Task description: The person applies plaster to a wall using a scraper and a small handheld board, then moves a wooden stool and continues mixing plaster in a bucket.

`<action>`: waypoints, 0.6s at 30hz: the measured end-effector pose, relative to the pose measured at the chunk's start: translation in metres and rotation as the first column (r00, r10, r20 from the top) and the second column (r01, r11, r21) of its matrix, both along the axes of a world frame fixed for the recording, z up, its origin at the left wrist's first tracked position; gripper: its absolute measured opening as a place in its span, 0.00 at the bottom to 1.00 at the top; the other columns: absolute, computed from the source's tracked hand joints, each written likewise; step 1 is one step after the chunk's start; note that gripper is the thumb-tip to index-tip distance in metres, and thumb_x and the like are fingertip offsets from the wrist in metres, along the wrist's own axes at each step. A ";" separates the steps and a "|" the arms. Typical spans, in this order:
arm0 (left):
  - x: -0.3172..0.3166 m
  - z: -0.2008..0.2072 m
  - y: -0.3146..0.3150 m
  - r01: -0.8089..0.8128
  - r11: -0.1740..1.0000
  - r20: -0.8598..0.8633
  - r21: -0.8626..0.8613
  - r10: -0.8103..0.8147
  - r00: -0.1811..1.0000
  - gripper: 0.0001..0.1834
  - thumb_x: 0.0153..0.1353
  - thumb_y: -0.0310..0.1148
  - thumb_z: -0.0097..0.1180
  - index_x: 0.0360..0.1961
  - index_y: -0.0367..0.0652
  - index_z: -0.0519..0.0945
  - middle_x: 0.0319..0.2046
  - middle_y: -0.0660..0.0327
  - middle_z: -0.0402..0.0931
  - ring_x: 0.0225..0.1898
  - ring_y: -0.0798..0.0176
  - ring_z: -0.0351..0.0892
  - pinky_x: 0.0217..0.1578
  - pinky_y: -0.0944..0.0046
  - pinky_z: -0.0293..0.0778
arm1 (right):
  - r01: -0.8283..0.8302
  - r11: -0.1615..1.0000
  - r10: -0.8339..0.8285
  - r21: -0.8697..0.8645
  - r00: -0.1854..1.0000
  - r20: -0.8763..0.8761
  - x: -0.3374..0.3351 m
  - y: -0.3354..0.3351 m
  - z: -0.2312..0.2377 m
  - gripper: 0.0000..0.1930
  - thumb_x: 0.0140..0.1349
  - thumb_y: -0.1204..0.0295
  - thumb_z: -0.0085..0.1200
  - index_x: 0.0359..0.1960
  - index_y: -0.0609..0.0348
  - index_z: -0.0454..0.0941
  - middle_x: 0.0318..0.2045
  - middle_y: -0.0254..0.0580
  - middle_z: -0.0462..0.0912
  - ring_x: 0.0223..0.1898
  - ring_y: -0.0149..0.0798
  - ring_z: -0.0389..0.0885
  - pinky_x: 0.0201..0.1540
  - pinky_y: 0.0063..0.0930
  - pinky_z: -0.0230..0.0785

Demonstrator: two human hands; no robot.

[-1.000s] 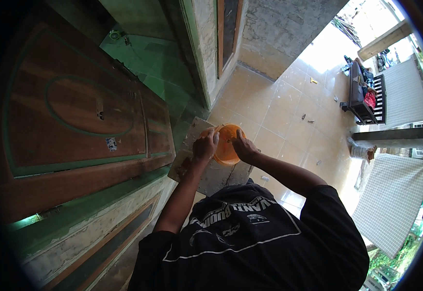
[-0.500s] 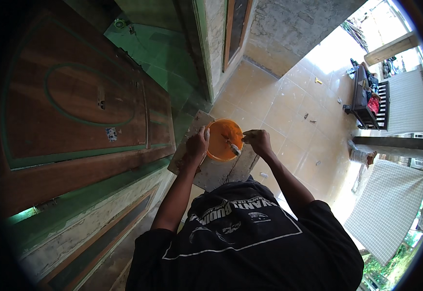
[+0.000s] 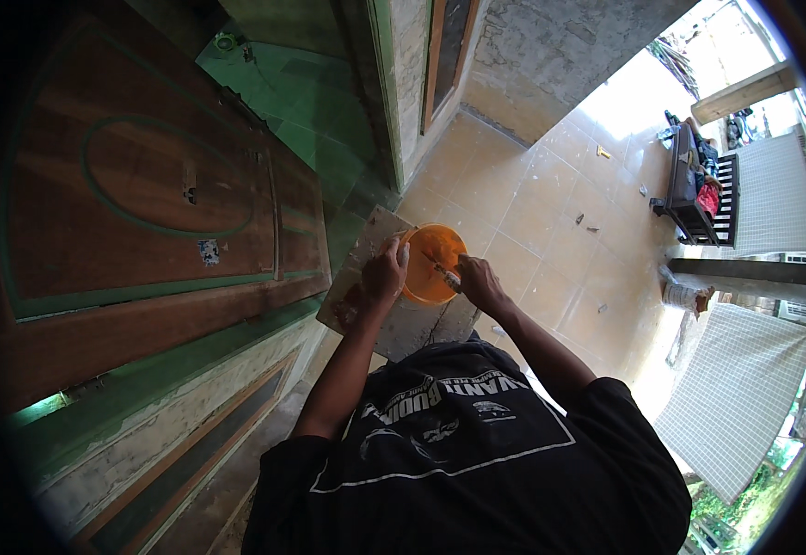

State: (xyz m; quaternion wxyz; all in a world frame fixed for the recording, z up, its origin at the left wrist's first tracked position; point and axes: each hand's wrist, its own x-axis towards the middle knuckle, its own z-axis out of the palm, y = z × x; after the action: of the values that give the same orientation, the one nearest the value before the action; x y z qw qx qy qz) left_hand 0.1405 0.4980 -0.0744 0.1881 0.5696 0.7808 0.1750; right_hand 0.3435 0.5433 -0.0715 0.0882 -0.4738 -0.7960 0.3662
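An orange bucket stands on a worn, stained board in front of me. My left hand is closed on the left side of its rim. Inside leans a hand tool with a pale, smeared handle; its lower end, down in the bucket, is too unclear to name. My right hand is at the right rim, its fingers closed round the upper end of that handle. What lies at the bottom of the bucket looks orange-brown and cannot be made out.
A brown wooden door with green trim stands close on my left. Beyond is a rough plastered wall. Small scraps and a yellow-handled item lie on the tiled floor. A dark bench with things on it stands at the right.
My right hand has moved from the bucket's rim onto the tool's handle and closed there. The handle has shifted slightly. My left hand keeps its hold on the bucket.
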 end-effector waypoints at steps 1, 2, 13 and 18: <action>0.000 0.002 -0.001 -0.011 1.000 0.019 0.016 0.011 1.000 0.21 0.65 0.48 0.39 0.47 0.44 0.74 0.29 0.50 0.79 0.29 0.47 0.80 0.30 0.52 0.76 | 0.002 1.000 -0.002 0.000 1.000 0.001 0.002 -0.005 -0.005 0.11 0.58 0.67 0.47 0.32 0.65 0.68 0.25 0.58 0.77 0.29 0.60 0.77 0.31 0.46 0.69; -0.002 0.000 -0.002 -0.014 1.000 0.019 0.015 0.014 1.000 0.21 0.65 0.48 0.39 0.47 0.44 0.74 0.29 0.50 0.79 0.29 0.47 0.80 0.30 0.52 0.76 | 0.000 0.996 -0.004 0.092 0.999 0.040 -0.002 -0.010 0.001 0.12 0.59 0.65 0.49 0.34 0.63 0.67 0.24 0.55 0.78 0.28 0.56 0.78 0.30 0.44 0.69; 0.007 -0.002 -0.004 0.000 1.000 -0.028 -0.024 -0.001 1.000 0.20 0.65 0.46 0.39 0.46 0.44 0.74 0.25 0.50 0.79 0.26 0.48 0.80 0.28 0.53 0.76 | -0.181 0.978 0.133 0.108 0.928 0.349 -0.036 -0.014 -0.011 0.13 0.56 0.69 0.47 0.39 0.64 0.65 0.24 0.53 0.79 0.28 0.47 0.82 0.29 0.40 0.74; 0.020 -0.007 -0.003 0.001 0.998 -0.107 0.066 0.006 0.994 0.20 0.64 0.47 0.40 0.46 0.44 0.75 0.22 0.49 0.78 0.24 0.49 0.80 0.28 0.54 0.76 | -0.422 0.907 0.348 0.016 0.768 0.538 -0.051 0.027 -0.014 0.11 0.55 0.73 0.46 0.40 0.61 0.68 0.26 0.47 0.80 0.29 0.46 0.82 0.30 0.38 0.75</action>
State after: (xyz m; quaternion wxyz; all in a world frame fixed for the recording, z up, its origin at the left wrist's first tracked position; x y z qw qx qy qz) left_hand 0.1603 0.4952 -0.0812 0.1268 0.5829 0.7844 0.1699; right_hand 0.2926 0.5703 -0.0852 -0.1764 -0.3745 -0.8926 0.1785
